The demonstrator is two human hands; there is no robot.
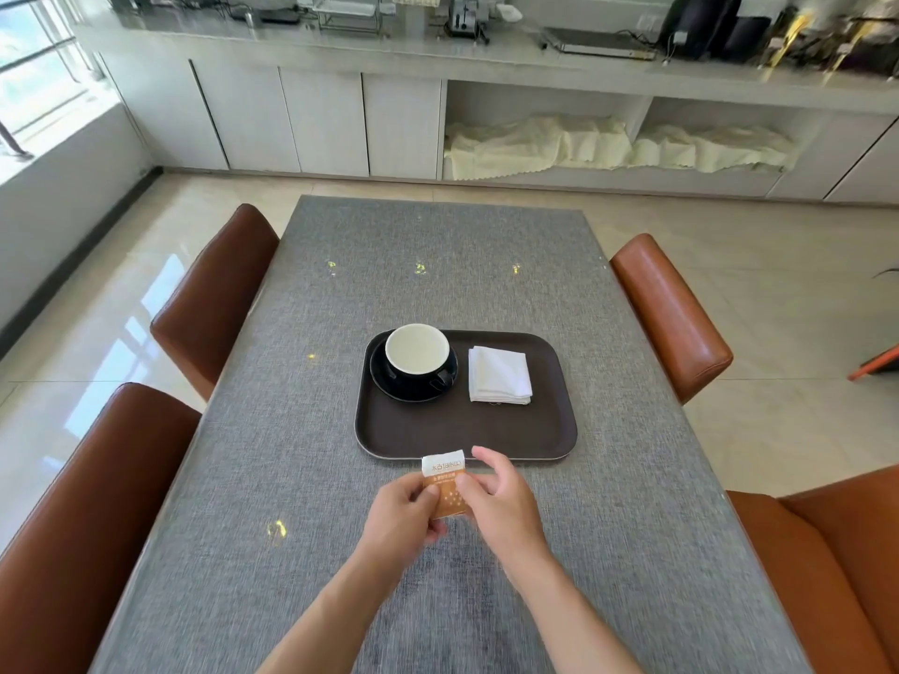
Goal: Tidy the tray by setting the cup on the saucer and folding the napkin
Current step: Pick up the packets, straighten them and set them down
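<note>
A dark brown tray (438,430) lies on the grey table. On its left side a black cup with a white inside (417,355) stands on a black saucer (389,384). To the right of it lies a folded white napkin (498,376). Just in front of the tray's near edge, both hands pinch a small orange and white packet (445,474). My left hand (401,515) grips its left side and my right hand (501,498) grips its right side.
The grey table (292,479) has brown leather chairs on both sides, two on the left (214,294) and two on the right (671,308). A counter with cabinets and appliances runs along the back wall (438,55).
</note>
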